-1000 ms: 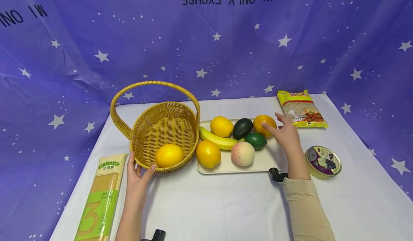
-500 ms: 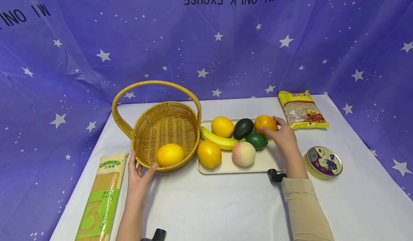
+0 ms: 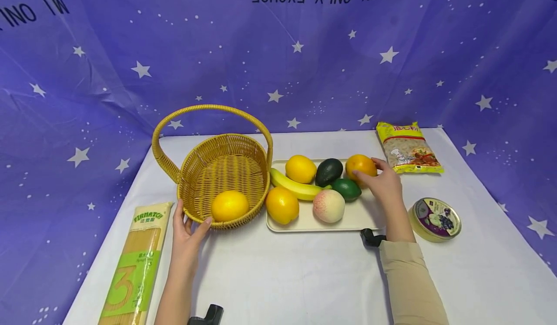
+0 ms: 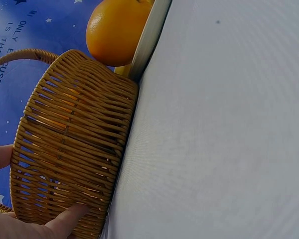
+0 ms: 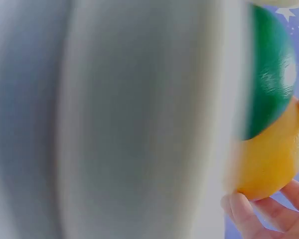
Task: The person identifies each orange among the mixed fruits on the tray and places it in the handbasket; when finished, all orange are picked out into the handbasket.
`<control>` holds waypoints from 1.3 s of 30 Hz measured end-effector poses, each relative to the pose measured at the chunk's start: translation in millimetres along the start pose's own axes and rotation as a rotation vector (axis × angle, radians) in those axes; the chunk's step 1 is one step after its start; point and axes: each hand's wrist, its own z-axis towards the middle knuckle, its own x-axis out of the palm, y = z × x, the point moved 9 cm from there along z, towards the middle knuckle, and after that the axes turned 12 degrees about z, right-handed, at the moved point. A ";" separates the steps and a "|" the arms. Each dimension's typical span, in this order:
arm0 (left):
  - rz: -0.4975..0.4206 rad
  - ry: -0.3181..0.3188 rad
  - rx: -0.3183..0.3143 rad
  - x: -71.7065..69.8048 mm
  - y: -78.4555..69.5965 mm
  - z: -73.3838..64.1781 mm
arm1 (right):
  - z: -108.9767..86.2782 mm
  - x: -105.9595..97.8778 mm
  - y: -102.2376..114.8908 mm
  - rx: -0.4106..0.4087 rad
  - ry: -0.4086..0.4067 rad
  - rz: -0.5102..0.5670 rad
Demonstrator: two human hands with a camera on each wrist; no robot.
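Observation:
My left hand (image 3: pixel 186 238) holds the near left rim of a wicker basket (image 3: pixel 230 165), thumb at the rim and fingers along its outer side. In the left wrist view, fingertips press the woven wall (image 4: pixel 70 139). A yellow-orange oval fruit (image 3: pixel 230 205) lies inside the basket. At the tray's far right, my right hand (image 3: pixel 386 185) grips an orange (image 3: pixel 361 163) between thumb and fingers. The right wrist view shows fingertips around this orange (image 5: pixel 269 164), beside a glossy green fruit (image 5: pixel 274 74); a blurred pale surface covers much of that view.
The cream tray (image 3: pixel 304 226) also carries a banana (image 3: pixel 296 187), a peach (image 3: pixel 329 206), a dark avocado (image 3: pixel 329 171) and yellow fruits. Spaghetti (image 3: pixel 137 262) lies at left. A yellow food bag (image 3: pixel 409 148) and a round tin (image 3: pixel 436 219) stand at right.
My right hand's spread fingers have closed around the orange, which has shifted slightly right. The left hand keeps its hold on the basket.

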 end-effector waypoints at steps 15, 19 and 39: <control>0.007 -0.013 -0.001 0.2 -0.1 0.2 | -24.4 -9.0 61.4 -0.129 -0.064 0.099; 0.016 -0.014 -0.010 -0.2 0.3 -0.9 | -34.5 3.7 82.8 -0.187 -0.026 0.142; 0.010 -0.008 -0.003 1.0 -0.9 -1.5 | -93.1 91.3 170.2 -0.381 0.276 0.282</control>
